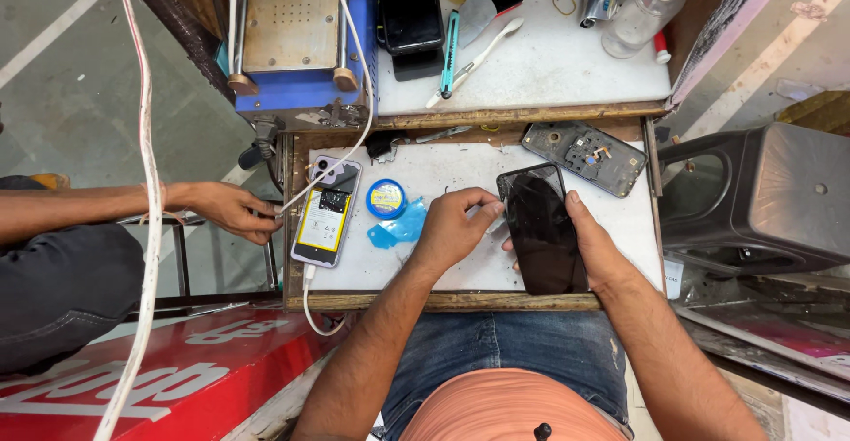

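Right hand (591, 248) clamps the dark phone (542, 231) at the bench's (443, 277) front edge; left hand (452, 227) pinches a thin tool (492, 213) at its side. A slip could crack the glass.

My right hand (591, 244) holds the phone (542, 233); my left hand (453, 227) touches its left edge. Left of it lies the round tin (386, 199); beyond, the opened phone back (584, 158).
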Motion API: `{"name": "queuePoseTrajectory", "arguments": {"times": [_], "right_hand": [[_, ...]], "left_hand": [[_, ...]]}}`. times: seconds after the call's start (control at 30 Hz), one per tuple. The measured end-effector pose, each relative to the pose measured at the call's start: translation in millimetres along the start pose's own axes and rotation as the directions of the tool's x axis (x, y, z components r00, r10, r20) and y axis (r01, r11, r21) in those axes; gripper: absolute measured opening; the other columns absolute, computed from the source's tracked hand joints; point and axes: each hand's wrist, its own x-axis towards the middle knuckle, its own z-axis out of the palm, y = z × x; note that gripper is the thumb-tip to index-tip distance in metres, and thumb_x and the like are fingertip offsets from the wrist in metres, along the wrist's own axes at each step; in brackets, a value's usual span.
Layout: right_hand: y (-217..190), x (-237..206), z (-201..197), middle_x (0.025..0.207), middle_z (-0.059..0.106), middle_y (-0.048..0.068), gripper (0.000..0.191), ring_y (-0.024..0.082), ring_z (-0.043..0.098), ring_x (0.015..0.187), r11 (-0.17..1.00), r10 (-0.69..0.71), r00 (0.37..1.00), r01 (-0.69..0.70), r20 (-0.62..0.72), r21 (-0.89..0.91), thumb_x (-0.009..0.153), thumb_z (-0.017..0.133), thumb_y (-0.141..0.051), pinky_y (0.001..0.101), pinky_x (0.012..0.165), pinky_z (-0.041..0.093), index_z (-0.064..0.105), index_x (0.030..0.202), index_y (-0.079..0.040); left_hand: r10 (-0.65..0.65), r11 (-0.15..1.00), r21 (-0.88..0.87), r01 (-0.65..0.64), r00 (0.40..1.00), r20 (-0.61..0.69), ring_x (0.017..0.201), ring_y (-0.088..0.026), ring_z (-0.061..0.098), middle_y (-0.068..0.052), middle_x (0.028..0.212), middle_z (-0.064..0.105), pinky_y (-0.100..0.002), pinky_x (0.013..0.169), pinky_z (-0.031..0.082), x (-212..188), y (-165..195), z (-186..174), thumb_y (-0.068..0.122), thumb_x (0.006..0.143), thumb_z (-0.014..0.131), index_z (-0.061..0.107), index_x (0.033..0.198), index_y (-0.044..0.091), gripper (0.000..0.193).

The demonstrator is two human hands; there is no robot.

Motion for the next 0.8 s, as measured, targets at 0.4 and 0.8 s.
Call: {"name": "queuePoseTrajectory", "arguments": {"times": [0.4, 0.8], "right_hand": [[4, 1, -1, 0.105, 0.073, 0.032, 0.083, 0.037, 0.074, 0.083, 0.999, 0.017, 0.999, -0.018, -0.030, -0.026, 0.097, 0.029, -0.071, 0.0469, 0.073, 0.064, 0.054, 0.140, -0.004], [7, -1, 1, 0.106, 0.074, 0.029, 0.090, 0.034, 0.074, 0.087, 0.994, -0.041, 0.999, 0.044, 0.033, -0.100, 0.094, 0.035, -0.075, 0.0440, 0.076, 0.063, 0.053, 0.139, 0.000]], "left_hand": [[0.032, 0.952, 0.307, 0.012, 0.990, -0.138, 0.086, -0.025, 0.076, -0.010, 0.094, 0.078, -0.036, 0.076, 0.059, -6, 14, -14, 0.026, 0.094, 0.073, 0.078, 0.096, 0.007, 0.020], [0.023, 0.994, 0.109, -0.010, 0.994, -0.111, 0.096, -0.025, 0.077, -0.012, 0.103, 0.078, -0.033, 0.084, 0.059, -4, 4, -13, 0.021, 0.094, 0.068, 0.077, 0.105, 0.005, 0.021]]}}
